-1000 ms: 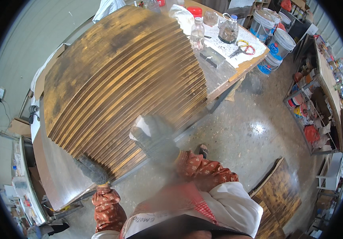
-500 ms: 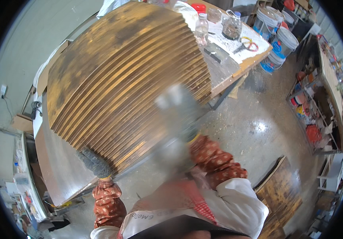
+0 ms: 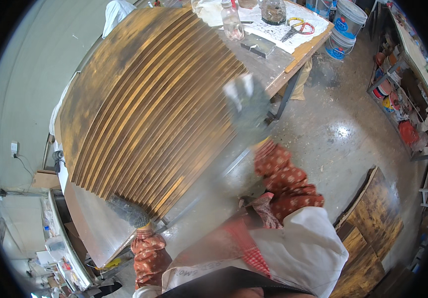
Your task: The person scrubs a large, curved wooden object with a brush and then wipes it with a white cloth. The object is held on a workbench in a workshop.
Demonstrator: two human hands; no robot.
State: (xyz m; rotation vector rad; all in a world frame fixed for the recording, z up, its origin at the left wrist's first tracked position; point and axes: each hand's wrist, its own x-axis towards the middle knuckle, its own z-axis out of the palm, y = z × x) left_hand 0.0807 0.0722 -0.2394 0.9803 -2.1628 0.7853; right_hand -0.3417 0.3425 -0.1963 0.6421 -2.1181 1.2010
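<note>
The left hand point(image 3: 128, 212) touches the ridged panel point(image 3: 147, 107); the right hand point(image 3: 249, 110) blurs at its edge; either's grip I cannot tell.

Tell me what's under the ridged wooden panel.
Under the ridged wooden panel, a grey tabletop shows past the lower-left edge; what lies directly beneath is covered and cannot be seen.

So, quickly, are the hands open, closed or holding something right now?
Left hand: at the ridged wooden panel's edge; open or closed cannot be told.
Right hand: blurred, apparently closed on a white piece.
</note>
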